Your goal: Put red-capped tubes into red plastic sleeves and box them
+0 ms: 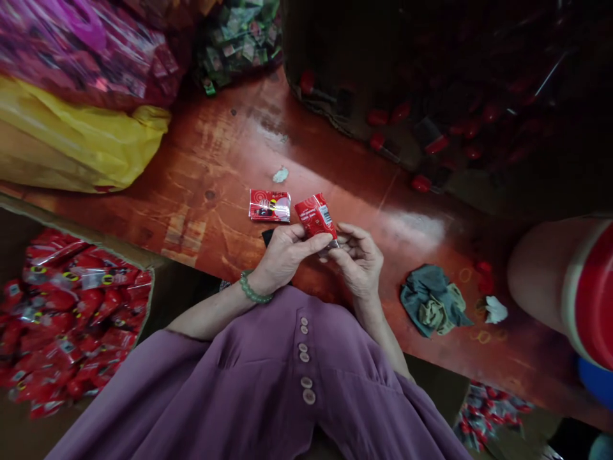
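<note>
A small red printed packet (316, 214) with a barcode is held up over the front part of the red-brown table. My left hand (287, 248), with a green bead bracelet (253, 291) at its wrist, pinches the packet's lower end between thumb and fingers. Close against that lower end, my right hand (357, 257) has its thumb and fingers curled together; what lies in them, if anything, is hidden. Just left of the held packet lies a stack of similar red packets (269, 206). A small black thing (268, 237) shows partly behind my left hand.
At left, a box (147, 255) holds many red packaged pieces. Yellow (81, 140) and pink (96, 57) bags lie at the back left. A dark box (330, 115) of red-capped pieces stands at the back right. A grey-green cloth (431, 300) and white tub (541, 275) are at right.
</note>
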### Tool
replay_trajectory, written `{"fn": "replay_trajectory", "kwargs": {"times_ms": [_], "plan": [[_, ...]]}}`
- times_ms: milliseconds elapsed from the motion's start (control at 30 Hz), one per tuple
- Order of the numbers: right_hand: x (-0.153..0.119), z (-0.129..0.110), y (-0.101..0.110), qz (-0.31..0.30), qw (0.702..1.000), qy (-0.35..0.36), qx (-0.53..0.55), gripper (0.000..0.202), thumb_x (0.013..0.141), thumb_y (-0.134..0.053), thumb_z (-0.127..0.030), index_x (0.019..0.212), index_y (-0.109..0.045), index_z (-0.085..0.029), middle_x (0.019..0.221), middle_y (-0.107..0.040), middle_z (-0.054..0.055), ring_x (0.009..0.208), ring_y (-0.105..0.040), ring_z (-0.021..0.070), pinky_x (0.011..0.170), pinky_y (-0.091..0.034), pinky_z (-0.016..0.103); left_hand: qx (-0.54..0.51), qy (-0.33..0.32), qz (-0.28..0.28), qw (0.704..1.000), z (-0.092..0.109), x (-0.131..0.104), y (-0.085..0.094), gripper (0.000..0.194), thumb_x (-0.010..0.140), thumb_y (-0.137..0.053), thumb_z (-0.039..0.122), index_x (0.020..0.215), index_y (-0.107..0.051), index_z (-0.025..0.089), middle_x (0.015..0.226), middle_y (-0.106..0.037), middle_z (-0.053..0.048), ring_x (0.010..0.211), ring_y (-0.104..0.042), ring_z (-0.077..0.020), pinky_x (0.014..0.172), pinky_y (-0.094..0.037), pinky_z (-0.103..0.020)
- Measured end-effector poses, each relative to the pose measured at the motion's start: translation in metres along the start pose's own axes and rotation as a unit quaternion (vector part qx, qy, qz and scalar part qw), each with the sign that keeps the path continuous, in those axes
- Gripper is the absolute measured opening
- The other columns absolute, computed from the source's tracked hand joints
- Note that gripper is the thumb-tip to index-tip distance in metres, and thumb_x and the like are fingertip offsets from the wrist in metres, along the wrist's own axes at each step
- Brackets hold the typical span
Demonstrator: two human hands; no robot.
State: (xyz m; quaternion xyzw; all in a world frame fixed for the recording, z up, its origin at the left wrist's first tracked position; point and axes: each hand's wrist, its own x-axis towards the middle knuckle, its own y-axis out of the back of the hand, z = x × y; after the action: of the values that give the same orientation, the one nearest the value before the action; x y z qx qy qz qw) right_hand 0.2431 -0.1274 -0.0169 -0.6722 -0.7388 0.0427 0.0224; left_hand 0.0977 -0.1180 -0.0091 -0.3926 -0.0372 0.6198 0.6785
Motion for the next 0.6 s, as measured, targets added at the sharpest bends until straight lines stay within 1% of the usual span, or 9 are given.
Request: {"fn": "replay_trajectory", "kwargs": {"times_ms": [100, 200, 267, 333, 400, 467, 533, 567, 600], "plan": [[-0.001, 0.001, 0.0, 0.029, 0.996, 0.066, -0.047, 0.021, 0.082, -0.08, -0.031, 0.102, -0.071, -0.029, 0.077, -0.073, -0.005, 0.057, -0.067, 0.0094, 0.052, -0.056, 0.022, -0.019, 0.022, -0.01, 1.0, 0.002, -0.007, -0.001, 0.025, 0.071, -0.085, 0.039, 0.081, -0.079, 0.017, 0.076, -0.074, -0.002, 0.07, -0.063, -0.0105, 0.074, -0.052, -0.025], [-0.002, 0.005, 0.0, 0.055, 0.981, 0.153, -0.102, 0.018, 0.078, -0.083, -0.036, 0.089, -0.072, -0.027, 0.07, -0.07, -0.005, 0.055, -0.063, 0.0101, 0.054, -0.053, 0.024, -0.026, 0.028, -0.039, 0.998, 0.003, -0.014, 0.0, 0.028, 0.069, -0.086, 0.04, 0.083, -0.079, 0.017, 0.082, -0.076, -0.004, 0.082, -0.068, -0.0159, 0.089, -0.052, -0.033], [-0.002, 0.007, -0.002, 0.047, 0.976, 0.177, -0.12, 0.019, 0.079, -0.082, -0.038, 0.084, -0.07, -0.026, 0.067, -0.068, -0.005, 0.054, -0.061, 0.0104, 0.054, -0.052, 0.025, -0.026, 0.024, -0.045, 0.998, 0.004, -0.02, 0.002, 0.029, 0.069, -0.085, 0.042, 0.084, -0.08, 0.017, 0.086, -0.077, -0.005, 0.087, -0.069, -0.0184, 0.095, -0.051, -0.036], [-0.002, 0.007, -0.007, 0.028, 0.975, 0.183, -0.124, 0.018, 0.081, -0.081, -0.037, 0.082, -0.068, -0.025, 0.065, -0.066, -0.006, 0.051, -0.058, 0.0096, 0.052, -0.05, 0.024, -0.016, 0.019, -0.028, 0.999, 0.005, -0.027, 0.007, 0.029, 0.071, -0.085, 0.042, 0.086, -0.08, 0.018, 0.087, -0.077, -0.005, 0.087, -0.069, -0.0179, 0.095, -0.051, -0.035], [-0.001, 0.005, -0.017, 0.004, 0.972, 0.194, -0.13, 0.017, 0.082, -0.08, -0.035, 0.081, -0.066, -0.024, 0.063, -0.066, -0.007, 0.049, -0.057, 0.0087, 0.051, -0.048, 0.022, 0.0, 0.011, -0.002, 1.0, 0.009, -0.036, 0.013, 0.028, 0.07, -0.085, 0.041, 0.086, -0.08, 0.018, 0.086, -0.077, -0.005, 0.083, -0.069, -0.017, 0.091, -0.053, -0.034], [0.001, 0.001, -0.029, -0.033, 0.965, 0.22, -0.136, 0.018, 0.083, -0.079, -0.033, 0.08, -0.065, -0.023, 0.063, -0.066, -0.007, 0.049, -0.057, 0.0076, 0.05, -0.047, 0.02, 0.014, -0.003, 0.024, 1.0, 0.016, -0.048, 0.019, 0.029, 0.069, -0.086, 0.041, 0.085, -0.08, 0.017, 0.085, -0.077, -0.006, 0.082, -0.069, -0.018, 0.089, -0.054, -0.035], [0.006, -0.003, -0.041, -0.101, 0.952, 0.251, -0.141, 0.017, 0.086, -0.077, -0.034, 0.082, -0.065, -0.022, 0.064, -0.066, -0.007, 0.05, -0.057, 0.0067, 0.051, -0.047, 0.02, 0.033, -0.015, 0.057, 0.998, 0.026, -0.063, 0.026, 0.028, 0.067, -0.086, 0.039, 0.083, -0.08, 0.016, 0.086, -0.077, -0.007, 0.082, -0.07, -0.0198, 0.088, -0.056, -0.036], [0.009, -0.004, -0.045, -0.14, 0.944, 0.262, -0.146, 0.018, 0.086, -0.076, -0.036, 0.085, -0.065, -0.021, 0.064, -0.066, -0.006, 0.051, -0.058, 0.0068, 0.052, -0.047, 0.02, 0.048, -0.028, 0.086, 0.995, 0.031, -0.072, 0.031, 0.026, 0.067, -0.086, 0.037, 0.082, -0.08, 0.017, 0.088, -0.077, -0.007, 0.084, -0.071, -0.0201, 0.088, -0.056, -0.035], [0.012, -0.005, -0.048, -0.173, 0.935, 0.266, -0.159, 0.021, 0.087, -0.074, -0.039, 0.088, -0.066, -0.02, 0.066, -0.067, -0.005, 0.053, -0.059, 0.0076, 0.054, -0.049, 0.02, 0.067, -0.048, 0.126, 0.989, 0.038, -0.081, 0.038, 0.024, 0.067, -0.087, 0.034, 0.082, -0.079, 0.017, 0.09, -0.078, -0.007, 0.086, -0.071, -0.0198, 0.088, -0.056, -0.034]]}}
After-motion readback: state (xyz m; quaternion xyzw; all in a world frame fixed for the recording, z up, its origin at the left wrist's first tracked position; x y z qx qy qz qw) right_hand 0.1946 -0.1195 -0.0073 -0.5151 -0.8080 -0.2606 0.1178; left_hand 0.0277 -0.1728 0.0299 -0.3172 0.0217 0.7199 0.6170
